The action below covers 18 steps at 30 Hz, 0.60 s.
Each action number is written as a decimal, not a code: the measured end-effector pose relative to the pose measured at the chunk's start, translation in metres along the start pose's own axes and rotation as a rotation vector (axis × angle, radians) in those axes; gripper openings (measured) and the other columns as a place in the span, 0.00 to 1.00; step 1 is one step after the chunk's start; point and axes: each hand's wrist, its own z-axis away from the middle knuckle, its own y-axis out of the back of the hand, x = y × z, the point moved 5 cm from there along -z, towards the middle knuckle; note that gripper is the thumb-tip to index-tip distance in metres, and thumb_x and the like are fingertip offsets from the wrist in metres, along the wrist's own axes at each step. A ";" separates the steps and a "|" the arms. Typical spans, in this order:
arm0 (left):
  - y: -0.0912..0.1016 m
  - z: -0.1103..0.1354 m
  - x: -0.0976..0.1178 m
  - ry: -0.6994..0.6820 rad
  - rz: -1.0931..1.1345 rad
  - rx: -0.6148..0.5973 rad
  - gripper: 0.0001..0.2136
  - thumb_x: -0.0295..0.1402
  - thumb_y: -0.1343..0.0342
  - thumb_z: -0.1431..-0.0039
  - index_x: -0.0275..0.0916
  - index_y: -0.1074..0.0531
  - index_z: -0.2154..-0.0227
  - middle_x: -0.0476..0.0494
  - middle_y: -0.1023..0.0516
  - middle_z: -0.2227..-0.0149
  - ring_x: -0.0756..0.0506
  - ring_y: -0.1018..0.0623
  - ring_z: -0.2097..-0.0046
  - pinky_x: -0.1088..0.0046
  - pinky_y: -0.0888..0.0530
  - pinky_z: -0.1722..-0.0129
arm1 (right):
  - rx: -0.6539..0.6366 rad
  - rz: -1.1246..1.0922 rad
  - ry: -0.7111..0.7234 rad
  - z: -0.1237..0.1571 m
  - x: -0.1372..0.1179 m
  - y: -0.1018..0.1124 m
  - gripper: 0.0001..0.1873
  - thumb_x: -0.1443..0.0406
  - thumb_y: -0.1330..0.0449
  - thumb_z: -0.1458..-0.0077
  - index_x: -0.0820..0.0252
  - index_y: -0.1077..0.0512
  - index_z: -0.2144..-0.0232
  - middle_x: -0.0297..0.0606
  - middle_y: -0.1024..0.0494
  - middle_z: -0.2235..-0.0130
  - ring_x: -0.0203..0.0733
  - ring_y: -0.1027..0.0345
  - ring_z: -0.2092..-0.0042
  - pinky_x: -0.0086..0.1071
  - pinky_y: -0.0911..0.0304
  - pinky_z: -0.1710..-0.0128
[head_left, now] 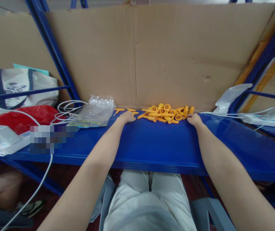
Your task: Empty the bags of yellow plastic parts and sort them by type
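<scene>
Small orange plastic pieces with round cup-like ends and thin stems lie in a loose pile (163,113) at the back of the blue shelf (156,144). Left of this pile, my left hand (127,117) rests low with its fingers curled in, and an orange plastic piece (135,113) sticks out at the fingertips. A few T-shaped orange pieces (119,110) lie just behind that hand. At the pile's right end, my right hand (194,119) has its fingers closed at the base of another orange plastic piece (191,110). The fingertips of both hands are partly hidden.
A clear plastic bag (95,112) and coiled white cables (66,110) lie left of my hands. Farther left are a power strip (14,144), a red bag (31,117) and a canvas bag (41,86). Cardboard (176,54) stands behind; another power strip (267,119) is right.
</scene>
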 end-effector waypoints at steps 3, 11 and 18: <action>0.002 -0.002 -0.008 0.066 0.017 0.137 0.20 0.37 0.49 0.37 0.32 0.20 0.50 0.32 0.18 0.50 0.38 0.19 0.48 0.74 0.25 0.53 | 0.013 0.001 -0.001 0.000 0.000 0.000 0.21 0.69 0.43 0.47 0.58 0.19 0.52 0.46 0.19 0.49 0.55 0.27 0.44 0.44 0.32 0.43; 0.001 -0.006 -0.036 0.166 0.387 0.368 0.13 0.33 0.48 0.37 0.34 0.19 0.62 0.36 0.16 0.59 0.40 0.18 0.56 0.72 0.24 0.57 | -0.002 0.000 0.014 -0.001 0.001 0.000 0.21 0.68 0.44 0.45 0.59 0.20 0.51 0.48 0.20 0.47 0.56 0.28 0.42 0.45 0.33 0.44; 0.002 -0.007 -0.060 0.288 0.659 0.589 0.13 0.34 0.51 0.32 0.34 0.23 0.59 0.37 0.16 0.57 0.42 0.18 0.56 0.72 0.25 0.58 | 0.002 0.002 0.037 0.002 -0.002 0.001 0.20 0.69 0.45 0.45 0.58 0.19 0.53 0.48 0.19 0.48 0.56 0.28 0.42 0.47 0.33 0.43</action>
